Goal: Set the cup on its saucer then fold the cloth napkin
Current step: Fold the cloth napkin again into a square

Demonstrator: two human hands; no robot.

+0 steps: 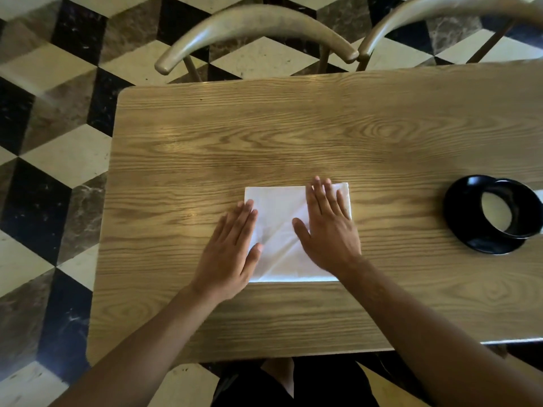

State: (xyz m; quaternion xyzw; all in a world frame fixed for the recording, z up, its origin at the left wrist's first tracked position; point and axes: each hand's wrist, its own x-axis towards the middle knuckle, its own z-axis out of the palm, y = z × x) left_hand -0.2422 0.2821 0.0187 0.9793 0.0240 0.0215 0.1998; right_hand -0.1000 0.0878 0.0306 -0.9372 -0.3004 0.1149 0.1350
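Observation:
A white cloth napkin [279, 224] lies flat as a folded square on the wooden table [264, 136], near the middle. My left hand [232, 254] presses with straight fingers on the napkin's left edge. My right hand [329, 227] lies flat on its right half, fingers spread. At the right edge of the view a black cup [511, 210] with a pale inside stands on a black saucer [461, 218].
Two curved wooden chair backs [252, 27] stand beyond the table's far edge. The floor [53, 142] is a black, white and brown tile pattern. The table's left and near edges are in view.

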